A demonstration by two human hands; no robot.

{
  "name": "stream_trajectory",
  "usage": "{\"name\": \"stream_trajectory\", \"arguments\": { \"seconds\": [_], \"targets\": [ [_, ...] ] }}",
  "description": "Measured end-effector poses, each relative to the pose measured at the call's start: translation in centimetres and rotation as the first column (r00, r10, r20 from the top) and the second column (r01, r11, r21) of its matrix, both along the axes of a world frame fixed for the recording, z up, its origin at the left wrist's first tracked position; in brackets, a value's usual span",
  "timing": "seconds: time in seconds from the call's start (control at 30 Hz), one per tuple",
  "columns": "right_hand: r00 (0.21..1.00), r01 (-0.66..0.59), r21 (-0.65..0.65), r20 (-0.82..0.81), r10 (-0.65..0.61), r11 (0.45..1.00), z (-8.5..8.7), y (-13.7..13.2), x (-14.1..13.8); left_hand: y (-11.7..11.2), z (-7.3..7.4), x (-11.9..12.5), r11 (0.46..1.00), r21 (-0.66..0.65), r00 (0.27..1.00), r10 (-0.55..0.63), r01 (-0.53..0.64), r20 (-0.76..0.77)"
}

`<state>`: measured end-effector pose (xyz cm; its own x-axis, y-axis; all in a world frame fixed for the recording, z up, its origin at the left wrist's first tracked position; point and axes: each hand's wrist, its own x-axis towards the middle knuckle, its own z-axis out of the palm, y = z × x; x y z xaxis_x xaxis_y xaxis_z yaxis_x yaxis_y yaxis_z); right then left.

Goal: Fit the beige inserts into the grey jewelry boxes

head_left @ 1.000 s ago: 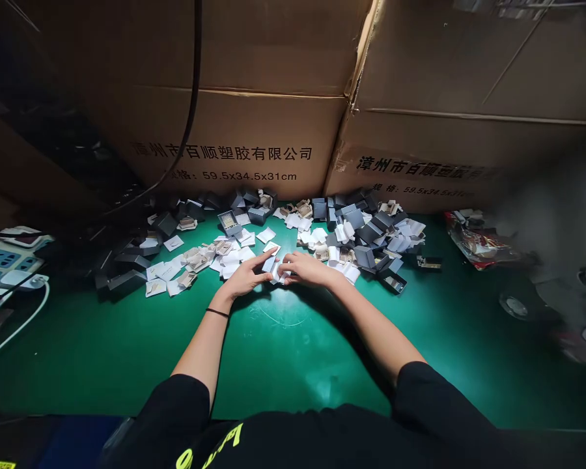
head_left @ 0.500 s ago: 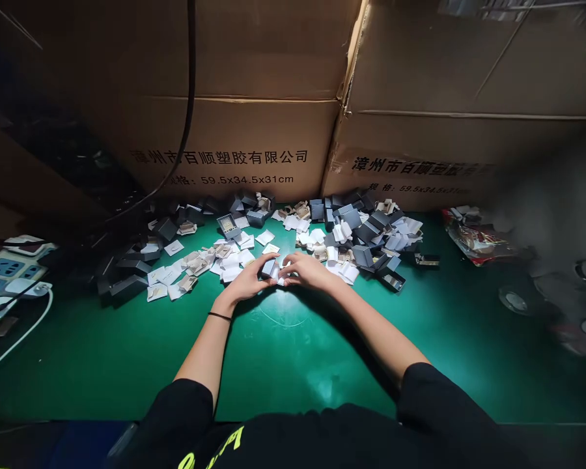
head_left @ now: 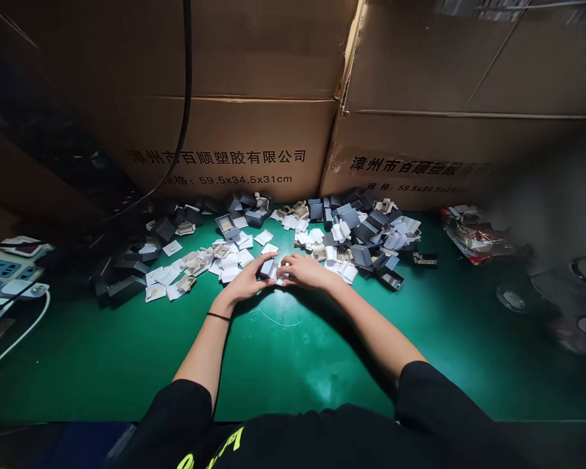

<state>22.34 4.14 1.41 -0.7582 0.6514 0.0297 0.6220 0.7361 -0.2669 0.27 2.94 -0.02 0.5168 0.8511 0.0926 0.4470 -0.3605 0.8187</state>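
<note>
Left hand: we see it [head_left: 248, 281] clamped on a small grey box [head_left: 267, 268], fingers along the far side and thumb on the near side.
Right hand: we find it [head_left: 305, 271] just beside the left, fingers curled down at a white piece [head_left: 280, 279]; we cannot tell whether it grips this piece or only touches it.
Small grey box: we locate it between the two hands, at the far middle of the green work surface [head_left: 273, 365], with the white piece against its right side.
Wristband: we note a thin black band [head_left: 219, 316] on the left wrist.
White inserts: we see a loose spread [head_left: 229, 262] beyond and to the left of the left hand, some pieces overlapping.
Right-hand pile: we observe dark grey boxes [head_left: 361, 255] mixed with white pieces, beyond the right hand.
Left-hand boxes: we see more dark boxes [head_left: 127, 286] at the far left, in shadow.
Cartons: we read printed Chinese characters on two large cardboard cartons [head_left: 258, 127] behind the piles.
Power strip: we locate it [head_left: 2, 268] at the left edge, plugs inserted.
</note>
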Motion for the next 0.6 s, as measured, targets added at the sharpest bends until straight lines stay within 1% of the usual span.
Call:
{"name": "stream_trajectory", "arguments": {
  "seconds": [0.17, 0.3, 0.4, 0.47, 0.53, 0.6],
  "targets": [
    [0.998, 0.000, -0.049, -0.061, -0.003, 0.999, -0.1, 0.3, -0.2, -0.2, -0.1, 0.0, 1.000, -0.019, 1.000, 0.018, -0.017, 0.020],
    [0.979, 0.016, -0.081, -0.203, -0.032, 0.997, -0.9, -0.3, 0.5, -0.4, -0.1, 0.1, 0.999, -0.019, 0.999, 0.035, -0.034, 0.025],
    [0.934, 0.097, -0.098, -0.334, -0.125, 0.990, -1.7, -1.1, 0.7, -0.5, -0.1, 0.3, 0.998, 0.002, 0.998, 0.063, -0.063, 0.023],
    [0.890, 0.163, -0.119, -0.410, -0.198, 0.980, -2.3, -1.5, 0.5, -0.7, 0.0, 0.5, 0.995, 0.012, 0.995, 0.101, -0.101, 0.008],
    [0.853, 0.179, -0.140, -0.472, -0.224, 0.974, -2.8, -1.8, -0.1, -0.8, 0.0, 0.6, 0.989, 0.029, 0.990, 0.143, -0.143, -0.002],
    [0.822, 0.159, -0.149, -0.528, -0.215, 0.976, -3.2, -1.8, -0.6, -0.8, 0.0, 0.7, 0.986, 0.046, 0.987, 0.160, -0.160, 0.004]
  ]
}}
